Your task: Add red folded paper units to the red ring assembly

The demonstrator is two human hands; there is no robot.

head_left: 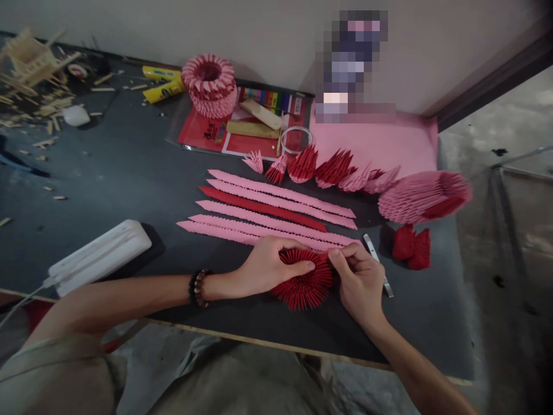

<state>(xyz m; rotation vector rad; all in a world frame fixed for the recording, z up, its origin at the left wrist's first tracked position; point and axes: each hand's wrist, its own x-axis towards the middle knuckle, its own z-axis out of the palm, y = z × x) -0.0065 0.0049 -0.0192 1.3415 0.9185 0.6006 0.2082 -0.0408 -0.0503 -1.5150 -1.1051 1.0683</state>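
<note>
A round red disc of folded paper pieces (305, 285) lies on the dark table (129, 173) near its front edge. My left hand (268, 266) rests over the disc's left side, fingers curled on it. My right hand (360, 279) pinches the disc's right rim with its fingertips closed. Long pink strips of linked paper pieces (276, 216) and one red strip (263, 207) lie side by side just behind the hands.
Small red and pink paper fans (328, 167) and a large pink-and-red paper form (421, 196) lie behind. A red-and-white paper ring (209, 80), glue bottle (162, 83), white power bank (101, 253), metal tool (377, 262), red pieces (412, 246) and wooden sticks (34, 75) surround them.
</note>
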